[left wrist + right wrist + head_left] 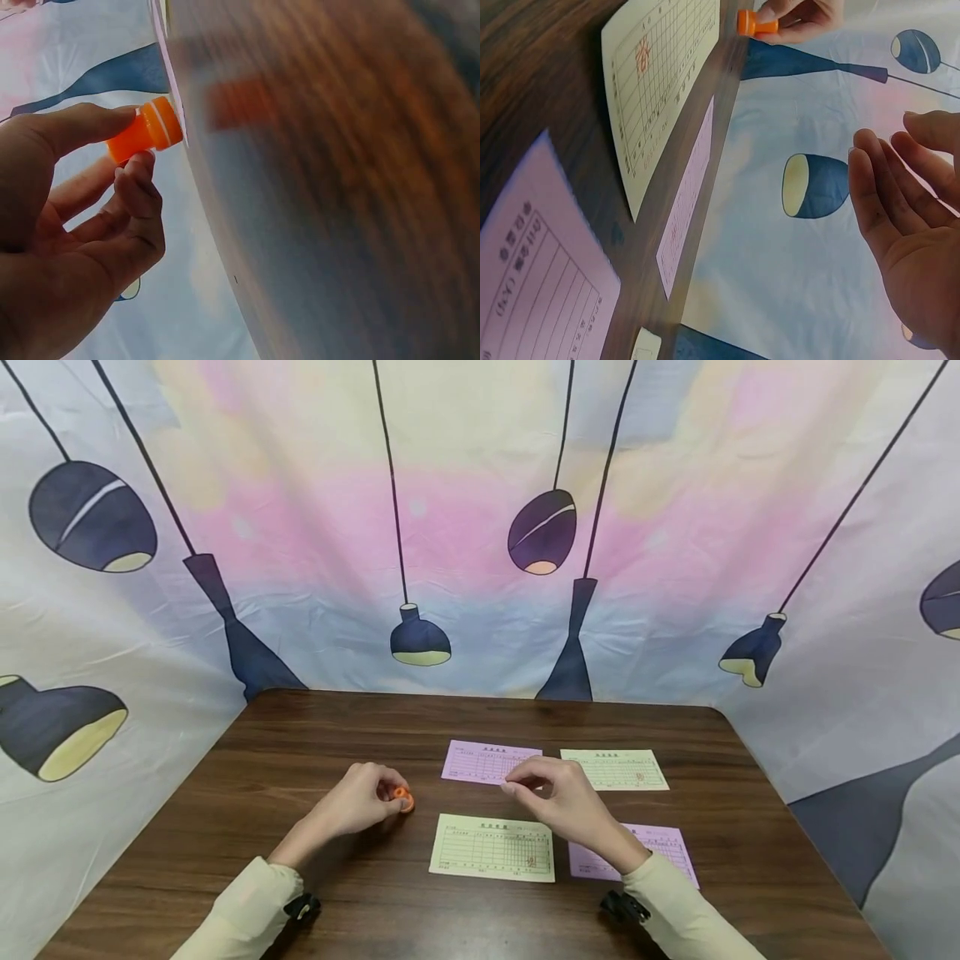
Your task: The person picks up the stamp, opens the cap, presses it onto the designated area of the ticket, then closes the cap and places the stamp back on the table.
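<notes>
My left hand point(358, 800) pinches a small orange stamp point(154, 126) between thumb and fingers, at the table's left half. A pale ring runs round the stamp near its wide end, which faces the tabletop. Over the paper slips hovers my right hand point(566, 793), fingers loosely bent and holding nothing. Its fingertips overlap the back pink slip point(476, 763) in the head view. Below lies a front yellow slip point(491, 847) with a red mark. Another yellow slip point(622, 768), also marked red, lies at the back right. My right wrist partly covers the front pink slip point(667, 847).
The dark wood table point(360, 902) reaches back to a hanging cloth point(480, 543) printed with lamps. Cloth also hangs along both sides. Black straps with cameras sit on the left wrist point(302, 907) and the right wrist point(625, 907).
</notes>
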### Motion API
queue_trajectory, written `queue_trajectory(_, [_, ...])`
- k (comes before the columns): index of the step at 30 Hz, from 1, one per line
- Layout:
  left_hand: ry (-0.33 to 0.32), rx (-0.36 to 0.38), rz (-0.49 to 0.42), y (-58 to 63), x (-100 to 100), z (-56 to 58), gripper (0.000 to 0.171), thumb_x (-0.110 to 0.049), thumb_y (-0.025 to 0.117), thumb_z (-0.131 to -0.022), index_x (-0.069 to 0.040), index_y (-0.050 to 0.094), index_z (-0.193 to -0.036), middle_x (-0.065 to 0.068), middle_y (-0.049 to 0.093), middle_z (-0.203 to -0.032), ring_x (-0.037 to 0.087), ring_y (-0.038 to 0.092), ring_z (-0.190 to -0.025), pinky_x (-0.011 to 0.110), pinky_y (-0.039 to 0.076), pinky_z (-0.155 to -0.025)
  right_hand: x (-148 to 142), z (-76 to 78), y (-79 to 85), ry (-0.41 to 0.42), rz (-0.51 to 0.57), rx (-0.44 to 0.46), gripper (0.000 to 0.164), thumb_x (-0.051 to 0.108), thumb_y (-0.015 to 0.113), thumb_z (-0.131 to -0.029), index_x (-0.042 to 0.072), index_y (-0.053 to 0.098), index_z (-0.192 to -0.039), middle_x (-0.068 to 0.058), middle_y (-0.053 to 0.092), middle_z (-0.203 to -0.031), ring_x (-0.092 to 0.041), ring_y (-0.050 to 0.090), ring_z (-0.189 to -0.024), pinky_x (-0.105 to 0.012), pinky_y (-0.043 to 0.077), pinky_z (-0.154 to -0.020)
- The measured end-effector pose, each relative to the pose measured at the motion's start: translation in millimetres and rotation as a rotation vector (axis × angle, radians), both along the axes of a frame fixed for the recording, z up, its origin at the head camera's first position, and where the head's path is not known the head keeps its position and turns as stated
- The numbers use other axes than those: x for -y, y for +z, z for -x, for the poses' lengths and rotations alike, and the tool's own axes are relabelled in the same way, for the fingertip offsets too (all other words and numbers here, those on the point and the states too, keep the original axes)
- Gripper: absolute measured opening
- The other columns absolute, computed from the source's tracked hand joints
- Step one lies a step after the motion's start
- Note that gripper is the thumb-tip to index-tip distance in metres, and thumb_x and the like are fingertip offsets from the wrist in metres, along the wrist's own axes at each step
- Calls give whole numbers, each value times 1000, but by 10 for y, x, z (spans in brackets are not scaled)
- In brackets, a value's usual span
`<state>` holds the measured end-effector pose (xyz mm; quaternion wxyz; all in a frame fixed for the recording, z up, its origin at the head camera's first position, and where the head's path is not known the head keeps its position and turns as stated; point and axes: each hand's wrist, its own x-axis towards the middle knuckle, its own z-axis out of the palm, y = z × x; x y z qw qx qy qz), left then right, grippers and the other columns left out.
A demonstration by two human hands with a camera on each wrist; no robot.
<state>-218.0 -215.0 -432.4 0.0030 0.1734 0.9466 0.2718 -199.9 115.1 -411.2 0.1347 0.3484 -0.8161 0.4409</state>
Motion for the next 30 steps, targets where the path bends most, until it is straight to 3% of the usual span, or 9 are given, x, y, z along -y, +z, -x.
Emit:
queue_trajectory(12, [-49, 35, 23, -32, -16, 47, 6, -16, 78, -82, -18, 74, -85, -11, 65, -71, 4, 56, -64, 20, 46, -57, -59, 17, 0, -16, 2, 12, 4, 23, 71, -92, 22, 74, -92, 7, 73, -91, -3, 67, -79, -21, 57, -65])
queue_trajectory(20, [-43, 58, 18, -36, -21, 37, 7, -16, 78, -83, -17, 74, -88, -10, 64, -72, 5, 55, -64, 21, 46, -56, -93, 52, 28, 5, 2, -17, 5, 25, 70, -92, 22, 74, -93, 8, 73, -91, -2, 68, -78, -20, 57, -64])
queue_trajectory(24, [-35, 77, 21, -18, -9, 22, 21, -19, 79, -82, -12, 73, -101, -7, 64, -76, 7, 55, -66, 21, 45, -56, -133, 68, 51, -1, 4, -30, 9, 27, 72, -91, 19, 74, -95, 8, 72, -90, -1, 67, -77, -22, 57, -65])
queue_trajectory(30, [-27, 68, 36, 78, 74, -3, 54, -37, 82, -79, -9, 65, -122, 1, 68, -96, 13, 61, -85, 29, 50, -71, -243, 104, 128, -60, -15, -63, 18, 28, 73, -89, 19, 71, -104, 6, 72, -93, -2, 66, -77, -25, 55, -68])
